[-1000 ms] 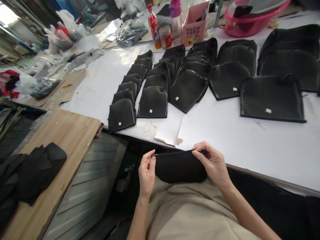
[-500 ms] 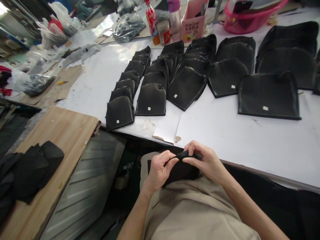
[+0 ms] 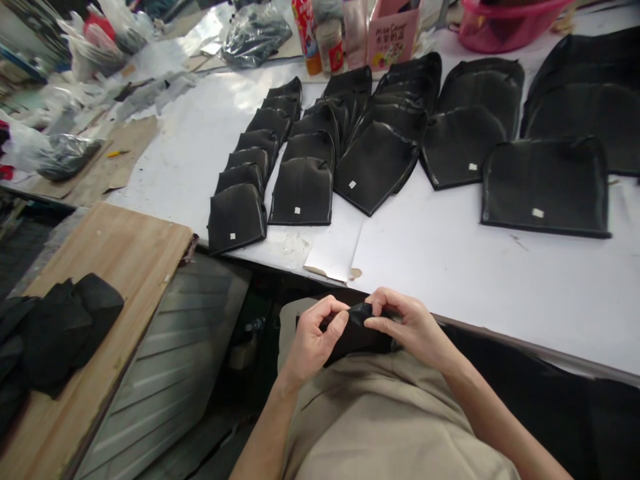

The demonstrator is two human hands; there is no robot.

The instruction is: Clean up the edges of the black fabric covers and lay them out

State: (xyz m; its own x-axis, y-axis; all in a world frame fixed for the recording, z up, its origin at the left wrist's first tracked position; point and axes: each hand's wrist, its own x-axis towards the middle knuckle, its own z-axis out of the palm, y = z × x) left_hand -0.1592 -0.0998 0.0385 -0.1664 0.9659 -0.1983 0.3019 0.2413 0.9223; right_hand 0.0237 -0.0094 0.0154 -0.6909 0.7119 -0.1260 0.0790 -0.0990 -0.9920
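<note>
My left hand [image 3: 320, 337] pinches the edge of a black piece of leather-like material [image 3: 359, 315] between thumb and fingers. My right hand [image 3: 403, 320] grips the same piece a short way to the right, with its fingers closed. The piece is held above my lap, just in front of the table's edge; most of it hangs in shadow and its full shape is hidden. Beyond my hands, several flat black pieces [image 3: 300, 193] lie overlapped in rows on the white table [image 3: 425, 253]. The front piece of each row, such as the rightmost one [image 3: 545, 187], bears a small pale sticker.
At left, a wooden board [image 3: 145, 247] carries a heap of black fabric [image 3: 65, 333]. Along the table's back stand a red-labelled bottle [image 3: 305, 33], a jar [image 3: 330, 47], a pink box [image 3: 393, 37] and a pink basin [image 3: 510, 27]. Plastic bags [image 3: 95, 40] lie back left.
The held black edge has gone from a longer stretched strip to a short bunched fold between my fingers. My left hand's grip has shifted slightly. The view has tilted down a little.
</note>
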